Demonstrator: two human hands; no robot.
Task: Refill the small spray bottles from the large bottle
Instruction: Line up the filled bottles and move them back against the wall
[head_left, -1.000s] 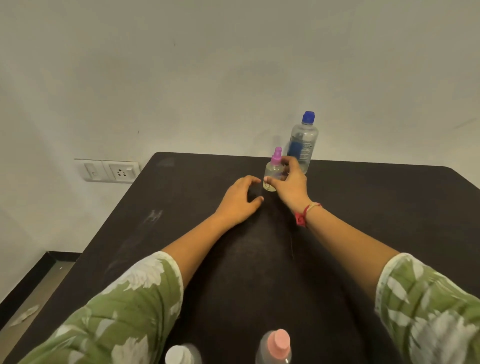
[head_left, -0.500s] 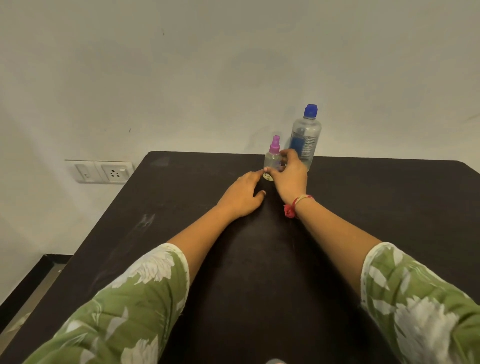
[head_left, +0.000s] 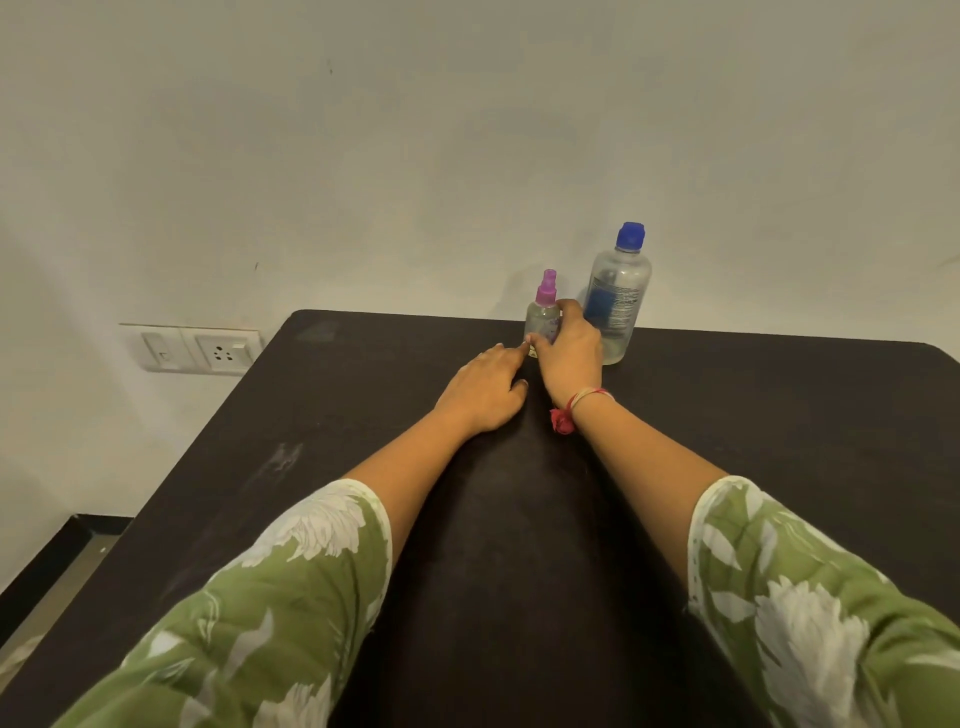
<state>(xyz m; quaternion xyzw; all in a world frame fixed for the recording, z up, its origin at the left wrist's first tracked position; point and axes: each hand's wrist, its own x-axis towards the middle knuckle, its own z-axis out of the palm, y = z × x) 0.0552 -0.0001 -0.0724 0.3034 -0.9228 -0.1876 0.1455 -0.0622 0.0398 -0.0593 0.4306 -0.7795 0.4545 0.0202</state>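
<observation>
A small clear spray bottle (head_left: 543, 316) with a purple nozzle stands upright near the far edge of the black table (head_left: 753, 415). My right hand (head_left: 570, 356) is wrapped around its lower body and hides its base. Right behind that hand stands the large clear bottle (head_left: 617, 296) with a blue cap and blue label, upright and capped. My left hand (head_left: 485, 387) rests flat on the table just left of the small bottle, its index fingertip touching the right thumb near the bottle's base.
A white wall rises directly behind the table's far edge. A switch and socket plate (head_left: 200, 348) sits on the wall to the left. The table's left edge drops to a floor with dark skirting (head_left: 47, 561).
The small spray bottle has been slid farther back, close to the large bottle, with my right hand on it. My left hand followed. The view tilted up, losing two near bottles.
</observation>
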